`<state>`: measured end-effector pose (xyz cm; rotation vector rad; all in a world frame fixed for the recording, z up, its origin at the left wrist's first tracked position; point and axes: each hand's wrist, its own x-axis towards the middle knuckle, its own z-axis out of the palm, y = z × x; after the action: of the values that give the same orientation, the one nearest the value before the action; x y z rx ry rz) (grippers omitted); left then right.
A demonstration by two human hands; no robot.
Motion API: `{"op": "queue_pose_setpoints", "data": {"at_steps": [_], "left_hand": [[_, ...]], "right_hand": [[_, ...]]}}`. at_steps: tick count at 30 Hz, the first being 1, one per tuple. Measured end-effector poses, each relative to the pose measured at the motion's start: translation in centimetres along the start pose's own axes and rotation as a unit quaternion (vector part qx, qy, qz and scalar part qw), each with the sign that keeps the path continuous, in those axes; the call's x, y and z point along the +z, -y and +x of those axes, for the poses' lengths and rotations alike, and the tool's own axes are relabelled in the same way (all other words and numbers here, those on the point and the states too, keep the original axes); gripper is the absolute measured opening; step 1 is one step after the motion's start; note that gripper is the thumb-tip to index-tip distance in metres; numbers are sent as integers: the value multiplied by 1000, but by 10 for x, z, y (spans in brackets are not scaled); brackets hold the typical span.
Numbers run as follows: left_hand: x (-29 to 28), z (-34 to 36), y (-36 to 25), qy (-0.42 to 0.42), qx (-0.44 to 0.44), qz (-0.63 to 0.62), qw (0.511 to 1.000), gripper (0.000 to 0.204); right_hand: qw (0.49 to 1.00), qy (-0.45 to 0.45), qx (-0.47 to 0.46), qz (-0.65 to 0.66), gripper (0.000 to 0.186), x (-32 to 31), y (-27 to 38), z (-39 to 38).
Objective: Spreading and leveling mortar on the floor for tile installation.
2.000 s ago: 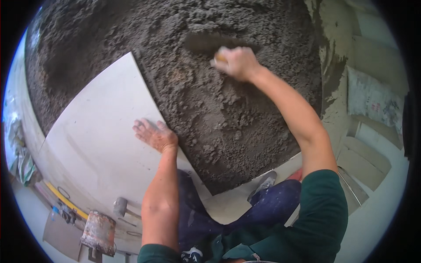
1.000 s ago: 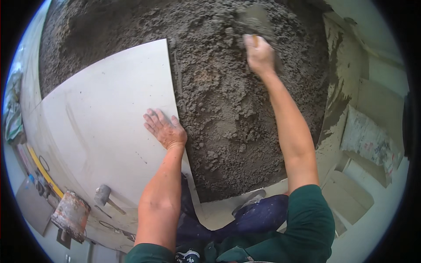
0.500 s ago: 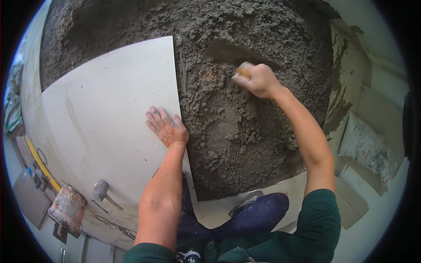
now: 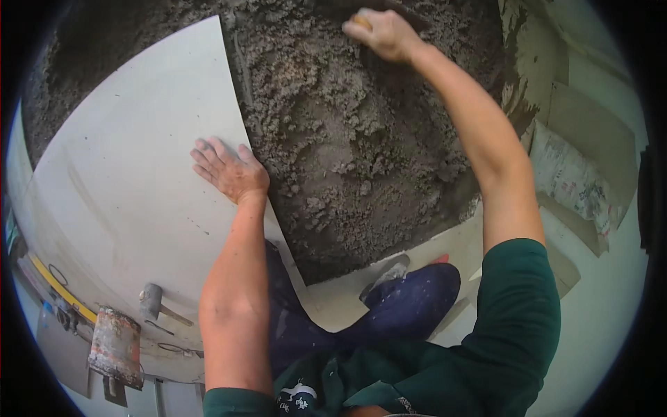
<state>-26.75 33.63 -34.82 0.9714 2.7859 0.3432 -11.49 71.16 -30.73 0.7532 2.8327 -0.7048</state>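
Note:
A large off-white tile [image 4: 132,139], curved in this fisheye view, covers the left side. My left hand [image 4: 233,170] rests flat on it near its right edge, fingers spread. Rough dark grey mortar [image 4: 347,174] fills the area right of the tile and beyond its far edge. High in the view, my right hand [image 4: 385,38] grips the yellowish handle of a trowel [image 4: 362,20] over the mortar; the trowel's dark blade is mostly hidden behind the hand and hard to make out against the mortar.
A rubber mallet [image 4: 151,300], yellow level [image 4: 59,281] and stained bucket [image 4: 112,344] lie at the lower left. At right are a pale sack [image 4: 570,181], boards or tiles [image 4: 563,274] and a smeared strip [image 4: 521,62]. My knee [image 4: 424,292] is below the mortar.
My right hand has swept the trowel around over the mortar and is now farther up. The whole scene has shifted upward and left in view, with my left hand staying on the tile.

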Motion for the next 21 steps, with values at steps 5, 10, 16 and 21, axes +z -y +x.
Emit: {"op": "queue_pose_setpoints", "data": {"at_steps": [5,10,16,21], "left_hand": [[3,-1,5,-5,1,3,1000,67],[3,0,6,-19,-2,23,1000,66],[9,-2,2,-50,8,29,998,63],[8,-4,4,-27,12,8,1000,64]], "right_hand": [[983,137,101,70,46,23,65,-157],[988,84,128,32,36,17,90,-234],[999,-15,-6,-35,31,76,96,-231],[970,-145,191,48,50,32,92,-119]]}}
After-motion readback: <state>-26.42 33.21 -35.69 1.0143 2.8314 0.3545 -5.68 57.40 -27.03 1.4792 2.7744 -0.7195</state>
